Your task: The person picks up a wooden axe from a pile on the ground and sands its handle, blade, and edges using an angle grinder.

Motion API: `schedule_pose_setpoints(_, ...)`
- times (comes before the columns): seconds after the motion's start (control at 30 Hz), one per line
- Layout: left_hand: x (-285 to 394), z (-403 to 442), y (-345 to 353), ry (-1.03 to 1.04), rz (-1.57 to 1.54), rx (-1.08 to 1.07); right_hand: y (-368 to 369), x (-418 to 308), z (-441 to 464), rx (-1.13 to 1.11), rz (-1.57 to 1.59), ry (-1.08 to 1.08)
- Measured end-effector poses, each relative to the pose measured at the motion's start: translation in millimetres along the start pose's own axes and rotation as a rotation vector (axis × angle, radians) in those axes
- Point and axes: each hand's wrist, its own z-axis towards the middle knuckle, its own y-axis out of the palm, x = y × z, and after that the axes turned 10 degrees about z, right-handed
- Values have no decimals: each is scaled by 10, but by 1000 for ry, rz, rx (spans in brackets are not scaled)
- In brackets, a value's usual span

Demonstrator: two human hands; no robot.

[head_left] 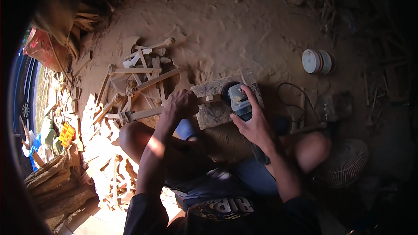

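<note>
My left hand point(180, 104) is closed around a long, pale bone point(147, 113) with a knobby end at the left. Its narrower right end reaches the disc of an angle grinder point(238, 97). My right hand point(254, 124) grips the grinder's body from the right side, its fingers partly hidden. Beneath the grinder and the bone's tip is a rough, mottled block point(208, 116) on the ground, between my bent legs. Whether the disc touches the bone is hard to tell.
Several long bones point(143, 72) lie heaped to the left on the dusty ground. A round tin point(315, 61) lies at right, near a looped cable point(283, 84). A fan point(348, 163) stands beside my right knee. Sacks point(61, 187) and sunlit scraps are at lower left.
</note>
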Motion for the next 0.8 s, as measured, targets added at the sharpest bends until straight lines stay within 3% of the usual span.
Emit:
schedule_pose_setpoints(0.03, -21, -15, 35, 45, 23, 101, 9, -3, -1, 9, -12, -14)
schedule_pose_setpoints(0.13, 71, 45, -182, -75, -27, -172, 11, -61, -24, 38, -68, -24)
schedule_pose_setpoints(0.43, 161, 139, -419, -142, -38, -297, 20, -165, 27, -5, -118, 54)
schedule_pose_setpoints(0.53, 176, 39, -390, -108, -72, -104, 32, -143, 10, 26, -171, 27)
schedule_pose_setpoints(0.8, 231, 53, -444, -122, -46, -193, 67, -148, 23, 15, -151, 16)
